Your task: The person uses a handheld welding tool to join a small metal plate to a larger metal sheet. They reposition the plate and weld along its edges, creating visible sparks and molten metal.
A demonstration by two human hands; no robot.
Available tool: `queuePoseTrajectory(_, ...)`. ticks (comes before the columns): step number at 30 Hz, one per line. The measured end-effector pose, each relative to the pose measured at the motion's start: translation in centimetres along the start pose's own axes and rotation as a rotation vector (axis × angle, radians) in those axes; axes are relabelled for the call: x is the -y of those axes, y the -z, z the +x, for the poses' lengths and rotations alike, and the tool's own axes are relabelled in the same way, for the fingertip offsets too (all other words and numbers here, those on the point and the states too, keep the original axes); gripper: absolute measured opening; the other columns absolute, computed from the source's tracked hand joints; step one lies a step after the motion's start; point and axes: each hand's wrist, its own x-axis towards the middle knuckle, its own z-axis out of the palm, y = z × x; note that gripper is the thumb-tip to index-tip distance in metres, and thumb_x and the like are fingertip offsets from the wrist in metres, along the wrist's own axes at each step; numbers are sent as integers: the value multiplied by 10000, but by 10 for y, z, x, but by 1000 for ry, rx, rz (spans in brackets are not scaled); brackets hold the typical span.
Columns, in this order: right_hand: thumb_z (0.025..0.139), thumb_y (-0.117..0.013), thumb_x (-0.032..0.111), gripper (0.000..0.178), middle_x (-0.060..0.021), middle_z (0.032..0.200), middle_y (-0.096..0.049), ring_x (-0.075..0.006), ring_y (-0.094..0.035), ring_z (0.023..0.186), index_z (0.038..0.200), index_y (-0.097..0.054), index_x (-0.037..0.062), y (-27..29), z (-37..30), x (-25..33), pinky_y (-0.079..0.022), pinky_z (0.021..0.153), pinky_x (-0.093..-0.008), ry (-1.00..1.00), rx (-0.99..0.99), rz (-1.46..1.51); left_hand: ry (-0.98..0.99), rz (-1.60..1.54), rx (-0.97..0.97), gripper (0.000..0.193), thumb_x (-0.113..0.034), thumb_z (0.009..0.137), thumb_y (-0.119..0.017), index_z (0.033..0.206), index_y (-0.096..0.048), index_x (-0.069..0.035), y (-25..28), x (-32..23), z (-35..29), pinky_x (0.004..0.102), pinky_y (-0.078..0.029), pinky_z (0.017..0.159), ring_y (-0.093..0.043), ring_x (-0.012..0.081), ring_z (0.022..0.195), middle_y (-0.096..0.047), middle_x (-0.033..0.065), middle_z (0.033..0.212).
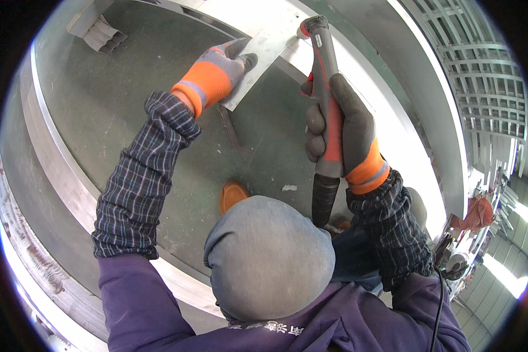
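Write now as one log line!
left hand: holds metal strip | right hand: grips red-grey power tool | tool head: near strip's edge

L hand [211, 76] fwd, fingers [234, 46] pinched; R hand [353, 120] w/ fingers curled.

Toward twelve o'clock, the flat strip [270, 53] is looking like smooth metal with a soft sheen. At one, the power tool [332, 135] is showing mostly matt plastic, turning slightly glossier toward its lower end. The left glove [212, 77] at eleven and the right glove [358, 132] at two are pairing knitted cloth with a matt, rubbery coating. At nine, the left sleeve [141, 176], and at four, the right sleeve [393, 232], are appearing as crinkled cloth. The cap [270, 258] at six is showing dull, faded cloth; the floor [100, 88] at ten is looking smooth but scuffed.
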Motion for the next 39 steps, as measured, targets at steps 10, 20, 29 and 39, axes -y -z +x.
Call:
queuePoseTrajectory(10,1023,-510,561,612,14,620,-528,-112,-537,427,1227,-543,-15,-16,-2,3,-480,396,-264,20,-69,55,171,64,18,491,-334,999,-627,1436,-603,-111,2,-14,-1,363,-504,1010,-667,283,1161,-702,140,1284)
queuePoseTrajectory(20,997,-511,597,641,-30,697,-569,-161,-575,493,1231,-542,1,-11,-4,6,-503,470,-334,-53,-28,24,-15,22,-2,520,-377,984,-702,1417,-618,-103,2,-11,-4,315,-559,890,-710,198,982,-731,122,1209)
queuePoseTrajectory(29,994,-502,623,675,-36,709,-596,-163,-601,495,1257,-554,4,-10,-8,2,-533,460,-331,-39,-22,-30,104,55,1,544,-380,970,-690,1429,-605,-101,1,-13,-1,357,-550,931,-705,238,1031,-716,155,1234)
queuePoseTrajectory(39,1030,-500,546,580,-14,645,-574,-134,-558,438,1247,-559,11,-21,-15,-1,-487,417,-266,-59,-56,55,159,54,4,546,-312,988,-638,1468,-550,-67,2,-15,-4,366,-563,957,-718,259,1048,-693,183,1275)
